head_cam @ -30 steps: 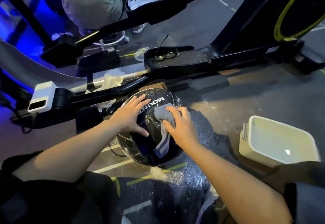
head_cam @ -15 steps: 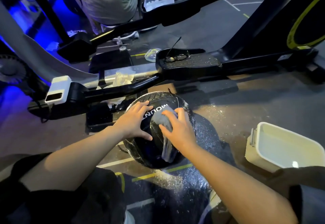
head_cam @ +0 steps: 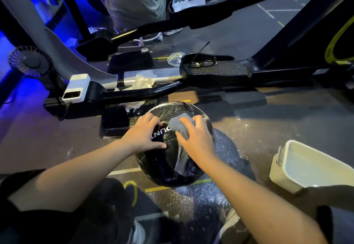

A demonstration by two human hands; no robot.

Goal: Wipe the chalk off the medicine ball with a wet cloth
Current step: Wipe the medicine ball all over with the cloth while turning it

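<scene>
Right hand (head_cam: 197, 138) is flat-ish on top of the medicine ball (head_cam: 168, 169), fingers spread and pressing the grey cloth (head_cam: 179, 124) down onto it. Part of the cloth bunches up past the fingertips on the far side, and a tail of it hangs down the near face of the ball under the palm. Not really a fist grip afaict, more like fingers laid over the cloth w/ a slight curl.

Left hand (head_cam: 143, 136) is on the ball's left shoulder, just beside the right hand, fingers splayed and thumb hooked toward the near side. Holds nothing, prob just steadying the ball so it doesn't roll.

Ball sits on the floor (head_cam: 287, 121) right in front of the person, between both forearms. Both hands are already touching it, so no reach needed; the right one has the cloth so it's the working hand. Ball's round, so no long axis to worry abt.

White tub (head_cam: 283, 174) is to the right of the ball, near but not touching. Floor around the ball's near and right side looks wet and speckled w/ white. Ball's near face looks shiny and dark, and white streaks show along its far rim, so imo that far side is what the cloth needs to hit next.
</scene>
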